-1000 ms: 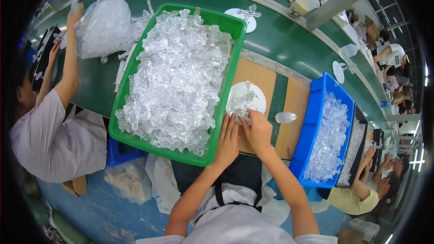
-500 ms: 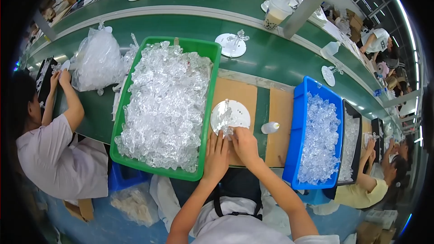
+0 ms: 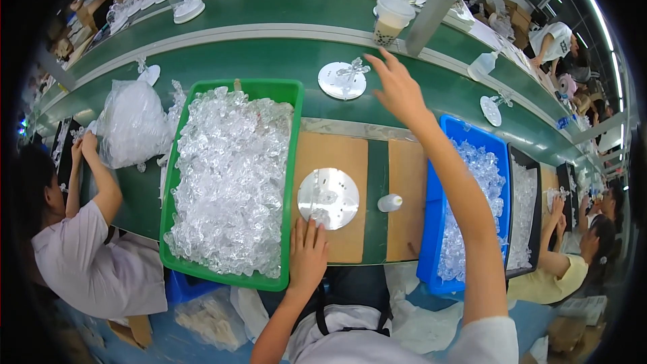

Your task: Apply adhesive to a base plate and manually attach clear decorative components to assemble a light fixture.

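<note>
A round white disc (image 3: 345,187) with small holes lies on brown cardboard in front of me. Clear plastic pieces (image 3: 322,203) rest on it, their exact shape hard to make out. My left hand (image 3: 309,256) lies flat at the disc's near edge, fingers stretched out, fingertips at the clear plastic. My right hand (image 3: 399,91) is raised over the green belt with fingers spread and nothing in them. Just left of its fingertips, a second white disc (image 3: 331,82) on the belt carries a clear plastic figure (image 3: 355,69).
A green bin (image 3: 294,182) heaped with clear plastic parts stands left, a blue bin (image 3: 435,229) of similar parts right. Between them is a small white bottle (image 3: 389,203). A drink cup (image 3: 391,20) stands by a grey post (image 3: 441,3). Other people (image 3: 87,249) sit on both sides.
My right hand has left the near disc and reached forward and right, opening over the belt. My left hand stays by the disc. The view has shifted slightly.
</note>
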Demonstrator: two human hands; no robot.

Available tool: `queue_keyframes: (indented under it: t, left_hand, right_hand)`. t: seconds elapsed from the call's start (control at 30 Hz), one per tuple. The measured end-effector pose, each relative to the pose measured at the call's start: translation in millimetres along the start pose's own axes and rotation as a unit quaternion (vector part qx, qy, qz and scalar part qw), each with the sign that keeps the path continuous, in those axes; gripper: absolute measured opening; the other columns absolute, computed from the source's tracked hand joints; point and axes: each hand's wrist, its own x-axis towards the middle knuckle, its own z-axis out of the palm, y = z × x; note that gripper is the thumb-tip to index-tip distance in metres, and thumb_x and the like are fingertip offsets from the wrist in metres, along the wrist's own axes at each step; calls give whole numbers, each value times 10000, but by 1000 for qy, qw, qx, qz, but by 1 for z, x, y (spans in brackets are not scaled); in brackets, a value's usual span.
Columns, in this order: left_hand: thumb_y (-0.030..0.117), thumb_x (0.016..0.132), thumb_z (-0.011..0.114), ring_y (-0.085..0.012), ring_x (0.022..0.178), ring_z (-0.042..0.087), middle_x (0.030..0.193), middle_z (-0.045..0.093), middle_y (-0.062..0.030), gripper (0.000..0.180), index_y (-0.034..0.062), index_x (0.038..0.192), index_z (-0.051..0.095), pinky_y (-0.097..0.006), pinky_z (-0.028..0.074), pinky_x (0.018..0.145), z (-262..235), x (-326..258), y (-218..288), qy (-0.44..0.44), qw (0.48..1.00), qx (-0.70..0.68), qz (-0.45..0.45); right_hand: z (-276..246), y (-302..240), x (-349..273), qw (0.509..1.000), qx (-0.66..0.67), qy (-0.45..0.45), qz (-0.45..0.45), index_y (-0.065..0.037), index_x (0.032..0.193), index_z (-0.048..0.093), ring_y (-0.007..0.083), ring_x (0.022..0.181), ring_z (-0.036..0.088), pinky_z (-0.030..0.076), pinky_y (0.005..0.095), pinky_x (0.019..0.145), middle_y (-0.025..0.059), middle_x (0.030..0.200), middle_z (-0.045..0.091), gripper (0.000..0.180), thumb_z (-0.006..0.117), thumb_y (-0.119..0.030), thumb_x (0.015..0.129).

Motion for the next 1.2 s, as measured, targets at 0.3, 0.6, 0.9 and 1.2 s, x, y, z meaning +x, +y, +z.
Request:
queue_keyframes:
  t: [0.3,0.6,0.9,1.2]
  left_hand:
    - [173,894,505,-402,1305,295,1416,346,-163,390,34,1257,480,-483,264,1058,-9,-21,-3,-16,997,-43,-59]
    - [140,883,506,-412,1308,284,1401,362,-171,388,4,1245,479,-501,263,1060,-2,-21,-6,-2,997,-53,-49]
    - [114,881,515,-395,1304,306,1393,378,-178,385,7,1250,483,-478,263,1057,-1,-27,-2,34,998,-40,-21]
    - [115,872,522,-392,1308,298,1407,355,-178,407,13,1263,470,-478,255,1064,2,-29,-6,42,998,-51,-8]
  right_hand:
    - [4,46,40,968,-37,-220,-111,-229,908,679,253,795,639,507,377,673,51,832,670,157,631,-193,763]
    - [-83,35,-99,986,125,-106,-5,-126,1060,630,282,873,628,501,365,770,74,935,668,326,646,-71,739]
    - [-104,45,-231,930,-63,-324,159,-144,959,659,292,850,614,497,411,714,97,855,619,271,677,-266,717]
    - [-94,68,-254,944,94,-163,271,-69,921,669,277,804,643,510,365,700,117,841,666,319,716,-298,705]
